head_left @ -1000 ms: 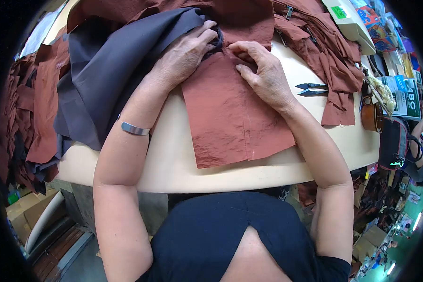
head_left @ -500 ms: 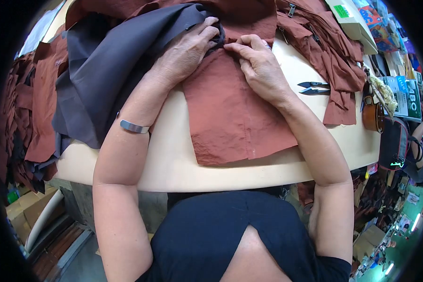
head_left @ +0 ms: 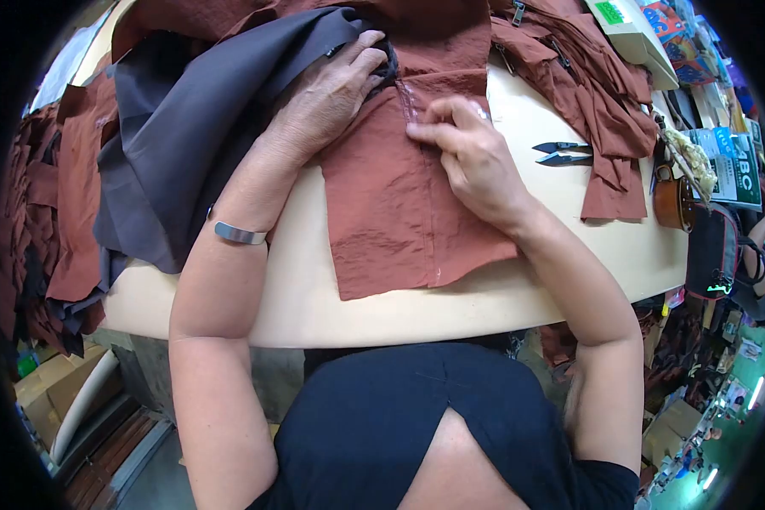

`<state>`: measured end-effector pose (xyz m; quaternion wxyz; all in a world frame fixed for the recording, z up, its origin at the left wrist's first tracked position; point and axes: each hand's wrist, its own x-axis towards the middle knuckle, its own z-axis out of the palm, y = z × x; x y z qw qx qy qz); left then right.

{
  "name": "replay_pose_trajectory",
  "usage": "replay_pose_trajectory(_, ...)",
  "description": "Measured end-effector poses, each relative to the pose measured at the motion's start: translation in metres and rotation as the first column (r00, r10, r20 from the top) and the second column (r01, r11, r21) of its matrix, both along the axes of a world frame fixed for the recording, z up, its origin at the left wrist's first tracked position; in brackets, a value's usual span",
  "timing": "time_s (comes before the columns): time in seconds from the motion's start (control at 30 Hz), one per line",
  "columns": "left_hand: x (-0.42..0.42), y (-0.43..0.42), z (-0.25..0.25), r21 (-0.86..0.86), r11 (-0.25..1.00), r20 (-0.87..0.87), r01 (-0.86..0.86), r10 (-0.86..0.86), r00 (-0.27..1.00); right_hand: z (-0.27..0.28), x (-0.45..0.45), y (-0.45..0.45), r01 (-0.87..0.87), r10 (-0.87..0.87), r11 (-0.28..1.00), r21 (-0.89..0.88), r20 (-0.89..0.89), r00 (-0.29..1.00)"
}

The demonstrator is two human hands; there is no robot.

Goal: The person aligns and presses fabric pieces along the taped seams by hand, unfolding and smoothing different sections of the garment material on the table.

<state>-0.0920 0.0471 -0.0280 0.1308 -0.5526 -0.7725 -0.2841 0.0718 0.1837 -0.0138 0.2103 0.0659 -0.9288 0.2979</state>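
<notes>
On the table point(head_left: 293, 306), centre, lies rust cloth point(head_left: 374, 200), its seam point(head_left: 426, 191) best held taut and worked lightly. My left hand point(head_left: 327, 106) curls where it meets dark cloth point(head_left: 191, 119); my right hand point(head_left: 476, 161) bends at the seam. Whether either pinches, I cannot tell.

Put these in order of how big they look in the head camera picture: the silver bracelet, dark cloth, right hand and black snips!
Largest to smallest:
1. Dark cloth
2. Right hand
3. Silver bracelet and black snips: too alike to rank.
</notes>
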Motion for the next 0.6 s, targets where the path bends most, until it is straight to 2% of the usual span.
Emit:
replay_pose_trajectory(0.07,-0.002,0.0,0.0,0.014,1.0,-0.032,0.009,-0.008,0.999,0.002,0.011,0.0,-0.051,0.058,0.996,-0.073,0.094,0.994)
replay_pose_trajectory(0.17,-0.001,0.0,-0.003,0.023,1.0,-0.039,0.011,-0.01,0.999,0.001,0.003,-0.008,0.051,-0.047,0.992,-0.12,0.042,0.998)
replay_pose_trajectory(0.27,-0.001,0.0,-0.003,0.02,1.0,-0.025,0.009,-0.008,1.0,-0.004,-0.001,-0.009,0.081,-0.079,0.996,0.029,-0.059,0.995)
replay_pose_trajectory(0.6,0.004,-0.001,0.007,-0.025,1.0,-0.006,0.004,-0.004,1.0,0.017,0.059,-0.017,-0.141,0.145,0.915,0.379,0.019,0.989)
